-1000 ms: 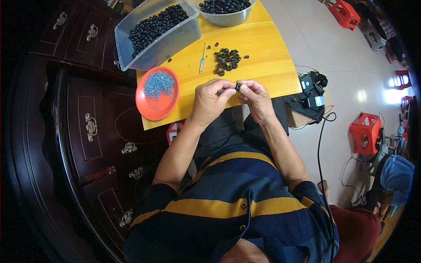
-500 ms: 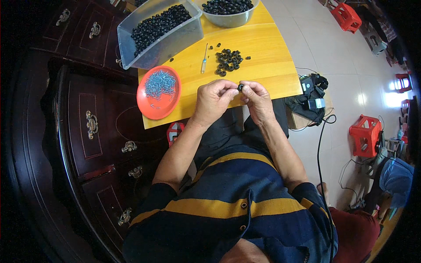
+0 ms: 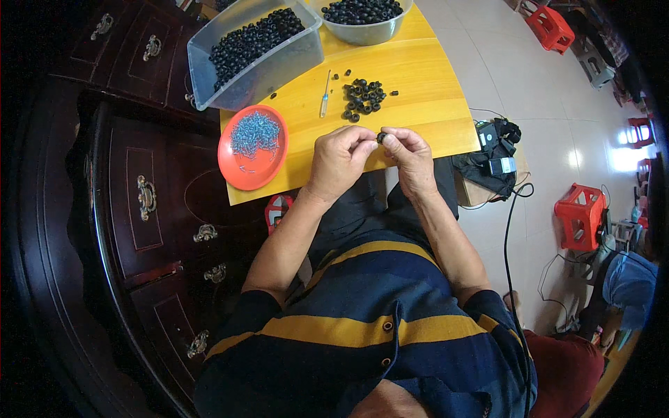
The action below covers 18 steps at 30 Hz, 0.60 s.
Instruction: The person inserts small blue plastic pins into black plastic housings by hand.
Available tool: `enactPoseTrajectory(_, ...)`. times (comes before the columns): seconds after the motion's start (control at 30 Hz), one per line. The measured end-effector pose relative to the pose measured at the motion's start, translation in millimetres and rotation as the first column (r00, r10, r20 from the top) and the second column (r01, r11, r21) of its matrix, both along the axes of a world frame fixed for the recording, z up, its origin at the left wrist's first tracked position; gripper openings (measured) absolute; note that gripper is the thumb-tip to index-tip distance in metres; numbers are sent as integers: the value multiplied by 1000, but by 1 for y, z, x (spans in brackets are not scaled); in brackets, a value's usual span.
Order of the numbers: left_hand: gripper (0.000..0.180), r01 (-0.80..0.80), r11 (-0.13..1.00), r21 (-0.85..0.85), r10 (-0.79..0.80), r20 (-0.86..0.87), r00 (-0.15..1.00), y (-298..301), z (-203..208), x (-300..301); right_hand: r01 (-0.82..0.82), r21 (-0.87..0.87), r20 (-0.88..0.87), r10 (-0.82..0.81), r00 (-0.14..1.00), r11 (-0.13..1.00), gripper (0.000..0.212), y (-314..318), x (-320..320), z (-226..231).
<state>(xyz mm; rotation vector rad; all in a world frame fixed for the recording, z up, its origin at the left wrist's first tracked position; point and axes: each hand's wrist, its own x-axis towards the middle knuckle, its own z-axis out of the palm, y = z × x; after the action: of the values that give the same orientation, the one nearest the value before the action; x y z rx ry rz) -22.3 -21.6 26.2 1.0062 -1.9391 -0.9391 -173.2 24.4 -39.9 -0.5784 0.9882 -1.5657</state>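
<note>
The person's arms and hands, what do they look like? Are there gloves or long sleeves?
No gloves: the left hand and right hand are bare, and no watch shows. The forearms are bare too. The short sleeves are dark blue, like the shirt with yellow stripes. A black cable runs near the right arm.

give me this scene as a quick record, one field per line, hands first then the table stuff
right hand: pinching a small black part
left hand: fingertips at that part's left side; grip unclear
table: yellow
loose pile: black parts, beyond the hands
screwdriver: lying left of the pile
red plate: holds small bluish pieces
clear tub: holds many black parts
bowl: right of the tub, also holding black parts
</note>
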Motion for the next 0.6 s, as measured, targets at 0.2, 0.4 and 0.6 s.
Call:
enactPoseTrajectory(0.2,11,34,979,202,8,-203,979,-1,-13,-3,-85,16,344,75,936,996,21,-4,-2,-2)
enactPoseTrajectory(0.4,10,24,965,260,67,-333,941,-4,-15,-2,-161,16,451,136,882,987,23,-4,0,0)
enactPoseTrajectory(0.6,9,-32,992,124,53,-165,985,-2,-10,2,-191,43,502,144,853,981,20,-3,0,3)
